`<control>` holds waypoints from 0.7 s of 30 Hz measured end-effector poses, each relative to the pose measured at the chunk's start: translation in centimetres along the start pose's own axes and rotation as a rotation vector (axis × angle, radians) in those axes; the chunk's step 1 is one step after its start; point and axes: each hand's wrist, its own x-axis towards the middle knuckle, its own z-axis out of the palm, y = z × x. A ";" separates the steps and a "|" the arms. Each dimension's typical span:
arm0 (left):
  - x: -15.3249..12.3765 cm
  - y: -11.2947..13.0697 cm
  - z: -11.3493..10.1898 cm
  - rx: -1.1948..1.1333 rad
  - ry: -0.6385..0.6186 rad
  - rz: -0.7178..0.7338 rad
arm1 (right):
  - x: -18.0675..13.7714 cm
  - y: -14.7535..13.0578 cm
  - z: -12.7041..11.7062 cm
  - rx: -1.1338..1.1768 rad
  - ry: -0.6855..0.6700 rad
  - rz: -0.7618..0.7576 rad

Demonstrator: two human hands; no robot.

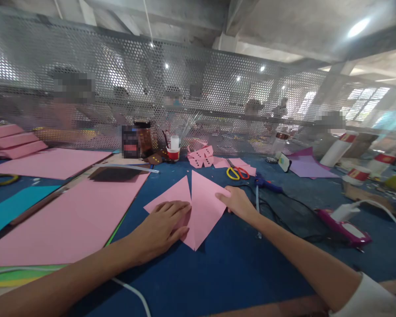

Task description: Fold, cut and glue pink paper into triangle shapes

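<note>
A pink sheet of paper [205, 200] lies in front of me on the blue table, with a slit at its top and a crease running down to its lower point. My left hand [165, 224] rests flat across its left half, fingers stretched out. At the right corner, my right hand [239, 203] pinches the sheet between thumb and fingers, with the fingertips under the paper hidden. Just beyond the sheet are scissors [238, 172] with yellow and red handles, and a dotted pink paper shape [200, 156].
Large pink sheets [75, 215] and a teal sheet [16, 207] lie left. A blue glue gun [268, 184], its cables and a magenta power strip [345, 229] are right. A paper cup [173, 152] and jar [277, 147] stand before the perforated metal screen [204, 88]. People sit behind it.
</note>
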 end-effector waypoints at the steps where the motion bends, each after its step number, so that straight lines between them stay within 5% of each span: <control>1: 0.0 0.1 0.0 -0.004 -0.001 0.002 | 0.0 0.1 0.0 -0.008 0.001 -0.004; 21: 0.0 0.3 0.0 0.005 -0.008 0.023 | 0.3 0.6 -0.3 0.118 -0.075 0.026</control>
